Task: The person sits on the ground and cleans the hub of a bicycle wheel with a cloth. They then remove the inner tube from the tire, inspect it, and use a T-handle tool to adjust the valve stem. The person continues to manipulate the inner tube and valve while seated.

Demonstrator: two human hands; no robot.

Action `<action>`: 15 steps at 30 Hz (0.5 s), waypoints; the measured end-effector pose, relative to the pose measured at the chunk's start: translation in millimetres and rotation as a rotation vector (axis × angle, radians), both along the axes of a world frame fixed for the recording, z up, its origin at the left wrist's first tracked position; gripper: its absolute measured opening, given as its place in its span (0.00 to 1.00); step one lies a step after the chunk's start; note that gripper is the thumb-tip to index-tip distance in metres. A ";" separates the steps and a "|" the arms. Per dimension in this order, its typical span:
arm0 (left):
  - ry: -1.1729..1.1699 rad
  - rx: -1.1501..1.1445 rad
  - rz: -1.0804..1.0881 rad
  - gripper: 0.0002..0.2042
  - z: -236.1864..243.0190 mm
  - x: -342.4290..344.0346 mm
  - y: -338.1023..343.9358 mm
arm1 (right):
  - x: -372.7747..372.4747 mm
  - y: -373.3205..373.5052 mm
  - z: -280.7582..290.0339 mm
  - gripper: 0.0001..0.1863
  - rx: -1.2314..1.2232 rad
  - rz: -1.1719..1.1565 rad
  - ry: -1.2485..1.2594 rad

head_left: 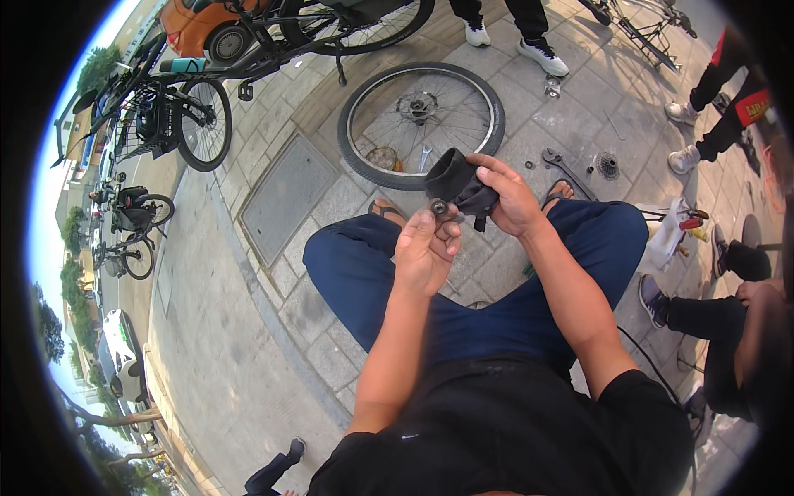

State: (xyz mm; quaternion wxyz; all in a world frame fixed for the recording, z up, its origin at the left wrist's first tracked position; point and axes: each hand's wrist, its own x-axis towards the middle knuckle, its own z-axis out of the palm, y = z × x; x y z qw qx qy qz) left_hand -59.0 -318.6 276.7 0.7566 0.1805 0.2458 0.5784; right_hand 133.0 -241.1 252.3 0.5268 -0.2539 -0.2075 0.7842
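My left hand (427, 252) is closed in a pinch, palm turned up, on a small dark round metal part (439, 207) that seems to have a hole in its middle. My right hand (514, 197) is wrapped round a soft black piece (452, 175) with a wide round opening, perhaps a pouch or sleeve; its exact kind I cannot tell. The two held things are close together, above my crossed legs. Just beyond them a bicycle wheel (351, 149) with its tyre lies flat on the paving. Inside its rim rest a small spanner (425, 157) and a round brownish part (383, 158).
Right of the wheel lie an adjustable spanner (567, 172), a sprocket cassette (608, 166) and a thin hex key (614, 126). A bicycle (256, 54) stands at the far left. People stand or sit ahead and at right, near a white bag (664, 238) with tools.
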 end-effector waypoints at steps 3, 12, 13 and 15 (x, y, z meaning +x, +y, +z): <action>0.123 -0.008 0.034 0.13 7.6 -4.4 10.6 | 1.7 -1.5 5.9 0.24 0.029 0.079 -0.037; 0.203 -0.007 -0.066 0.13 30.5 -10.1 41.7 | 10.7 20.8 48.6 0.21 0.121 0.215 -0.363; 0.204 -0.008 -0.073 0.13 32.8 -10.6 49.1 | 14.0 29.5 54.8 0.20 0.169 0.237 -0.482; 0.204 -0.010 -0.088 0.13 37.5 -11.6 64.4 | 17.7 44.1 65.4 0.19 0.249 0.235 -0.658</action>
